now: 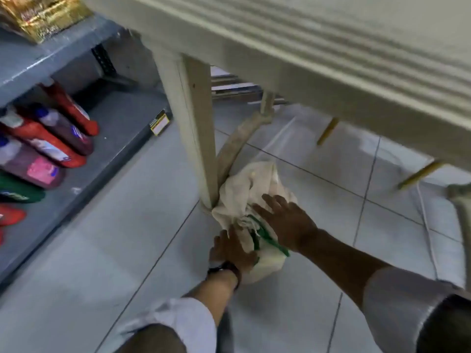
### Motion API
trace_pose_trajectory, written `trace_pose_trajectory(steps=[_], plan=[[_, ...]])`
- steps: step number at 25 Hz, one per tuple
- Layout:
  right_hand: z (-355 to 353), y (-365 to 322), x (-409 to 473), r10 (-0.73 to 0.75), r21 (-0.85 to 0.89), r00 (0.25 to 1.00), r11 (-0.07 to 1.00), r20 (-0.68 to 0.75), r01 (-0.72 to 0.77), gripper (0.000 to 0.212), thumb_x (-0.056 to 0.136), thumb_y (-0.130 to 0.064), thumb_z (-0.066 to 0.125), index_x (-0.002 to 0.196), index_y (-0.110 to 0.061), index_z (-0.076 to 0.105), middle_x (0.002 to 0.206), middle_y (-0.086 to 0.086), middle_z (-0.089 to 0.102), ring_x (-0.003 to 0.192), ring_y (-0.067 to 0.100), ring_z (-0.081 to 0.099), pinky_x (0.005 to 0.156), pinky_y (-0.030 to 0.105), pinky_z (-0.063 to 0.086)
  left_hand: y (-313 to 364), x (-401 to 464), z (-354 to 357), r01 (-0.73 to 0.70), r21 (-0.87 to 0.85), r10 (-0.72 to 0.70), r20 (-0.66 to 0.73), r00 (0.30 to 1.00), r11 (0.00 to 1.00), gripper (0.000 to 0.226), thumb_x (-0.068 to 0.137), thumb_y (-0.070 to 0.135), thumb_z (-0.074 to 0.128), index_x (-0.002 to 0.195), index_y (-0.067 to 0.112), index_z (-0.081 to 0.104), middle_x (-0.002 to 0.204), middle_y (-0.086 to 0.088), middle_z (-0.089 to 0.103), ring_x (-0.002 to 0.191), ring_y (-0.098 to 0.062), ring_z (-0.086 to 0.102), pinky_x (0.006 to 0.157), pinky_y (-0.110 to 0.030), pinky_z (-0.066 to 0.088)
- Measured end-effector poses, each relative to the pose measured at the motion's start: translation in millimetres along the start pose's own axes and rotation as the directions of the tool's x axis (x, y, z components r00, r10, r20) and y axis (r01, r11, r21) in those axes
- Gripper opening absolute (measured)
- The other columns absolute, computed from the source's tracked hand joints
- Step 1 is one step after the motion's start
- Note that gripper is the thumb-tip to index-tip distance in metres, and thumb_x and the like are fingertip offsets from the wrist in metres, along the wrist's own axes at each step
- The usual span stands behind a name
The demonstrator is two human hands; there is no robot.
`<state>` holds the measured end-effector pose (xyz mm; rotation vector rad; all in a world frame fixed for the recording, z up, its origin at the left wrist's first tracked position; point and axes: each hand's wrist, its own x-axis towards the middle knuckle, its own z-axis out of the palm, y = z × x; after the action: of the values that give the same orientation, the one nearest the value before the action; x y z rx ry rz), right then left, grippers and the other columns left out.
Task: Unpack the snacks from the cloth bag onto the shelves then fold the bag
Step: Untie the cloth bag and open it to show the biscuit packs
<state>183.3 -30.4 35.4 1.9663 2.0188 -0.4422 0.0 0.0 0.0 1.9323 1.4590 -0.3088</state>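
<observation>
A cream cloth bag (251, 189) with a green strap sits bunched on the tiled floor, against the foot of a pale table leg (196, 128). My left hand (233, 250) grips the bag's near edge, a watch on its wrist. My right hand (285, 222) hovers over the bag's mouth with fingers spread, touching the cloth. The bag's contents are hidden. Grey shelves (107, 138) stand at the left with several red, purple and green snack packets (51, 146) on the lower level.
A gold packet (43, 16) lies on the upper shelf at the top left. The pale table (331, 47) overhangs the bag from above and to the right. Thin yellow chair legs (328, 131) stand beyond. White floor tiles (89, 276) stretch between shelf and bag.
</observation>
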Motion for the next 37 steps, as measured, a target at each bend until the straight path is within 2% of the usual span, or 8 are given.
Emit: trace_pose_trajectory(steps=[4,8,11,15,22,26,31,37], plan=[[36,4,85,-0.145,-0.236,0.988,0.964,-0.063,0.126,0.065,0.108,-0.039,0.038,0.164,-0.037,0.005,0.174,0.007,-0.011,0.160,0.038,-0.006,0.126,0.060,0.008,10,28,66,0.165,-0.087,-0.164,0.017,0.986,0.982,0.087,0.091,0.067,0.041,0.161,0.024,0.013,0.162,-0.008,0.028,0.141,-0.036,0.035,0.112,-0.050,0.037],[58,10,104,-0.043,-0.296,0.998,0.955,-0.043,0.029,0.046,0.104,-0.029,0.042,0.150,-0.028,0.045,0.161,0.009,0.038,0.144,0.035,0.040,0.116,0.047,0.034,-10,44,89,0.107,-0.072,-0.108,-0.017,0.994,0.992,0.051,0.106,0.039,0.032,0.156,0.030,0.030,0.158,-0.003,0.038,0.136,-0.031,0.045,0.111,-0.044,0.038],[43,5,74,0.075,-0.042,0.993,0.996,-0.094,-0.079,0.026,0.099,-0.023,0.048,0.122,-0.021,0.061,0.123,0.009,0.070,0.110,0.034,0.067,0.093,0.039,0.052,-18,22,67,0.079,-0.274,-0.086,-0.012,0.996,0.958,0.042,0.105,0.023,0.038,0.146,0.025,0.046,0.147,-0.007,0.056,0.134,-0.030,0.054,0.111,-0.039,0.042],[-20,-15,-11,0.308,0.427,0.950,0.865,-0.041,-0.262,0.009,0.096,-0.023,0.046,0.103,-0.024,0.050,0.090,0.008,0.069,0.079,0.035,0.064,0.067,0.035,0.047,-9,-62,3,0.188,-0.608,-0.173,0.085,0.981,0.771,0.027,0.099,0.016,0.045,0.124,0.018,0.055,0.126,-0.012,0.068,0.114,-0.034,0.065,0.097,-0.041,0.054],[-214,-128,-238,0.540,0.697,0.830,0.541,0.141,-0.470,0.019,0.099,-0.009,0.048,0.112,-0.012,0.062,0.109,0.020,0.071,0.100,0.041,0.066,0.078,0.039,0.048,30,-310,-194,0.243,-0.690,-0.244,0.098,0.965,0.682,0.022,0.094,0.017,0.050,0.114,0.022,0.057,0.114,-0.010,0.069,0.090,-0.030,0.065,0.066,-0.027,0.051],[-332,-198,-378,0.594,0.867,0.798,0.340,0.102,-0.364,0.018,0.100,-0.003,0.048,0.092,-0.017,0.056,0.094,0.006,0.065,0.094,0.032,0.062,0.067,0.030,0.032,50,-453,-305,0.108,-0.733,-0.168,-0.009,0.986,0.671,0.021,0.091,0.005,0.052,0.103,0.020,0.059,0.094,0.004,0.066,0.092,-0.028,0.065,0.066,-0.028,0.050],[-445,-219,-479,0.706,0.980,0.705,0.174,-0.059,-0.093,0.028,0.098,-0.009,0.051,0.081,-0.029,0.057,0.078,-0.014,0.062,0.072,-0.002,0.055,0.065,0.024,0.041,106,-539,-406,-0.125,-0.840,0.021,-0.134,0.991,0.528,0.026,0.089,-0.005,0.053,0.096,0.018,0.062,0.094,-0.004,0.069,0.082,-0.018,0.063,0.069,-0.021,0.051],[-595,-162,-481,0.760,0.962,0.595,0.159,-0.262,0.221,0.013,0.095,-0.023,0.053,0.085,-0.025,0.061,0.079,-0.002,0.063,0.073,0.008,0.055,0.068,0.035,0.045,210,-539,-544,-0.422,-0.834,0.190,-0.378,0.906,0.355,0.027,0.091,-0.010,0.054,0.099,0.015,0.061,0.096,-0.005,0.068,0.079,-0.010,0.064,0.066,-0.018,0.053]])
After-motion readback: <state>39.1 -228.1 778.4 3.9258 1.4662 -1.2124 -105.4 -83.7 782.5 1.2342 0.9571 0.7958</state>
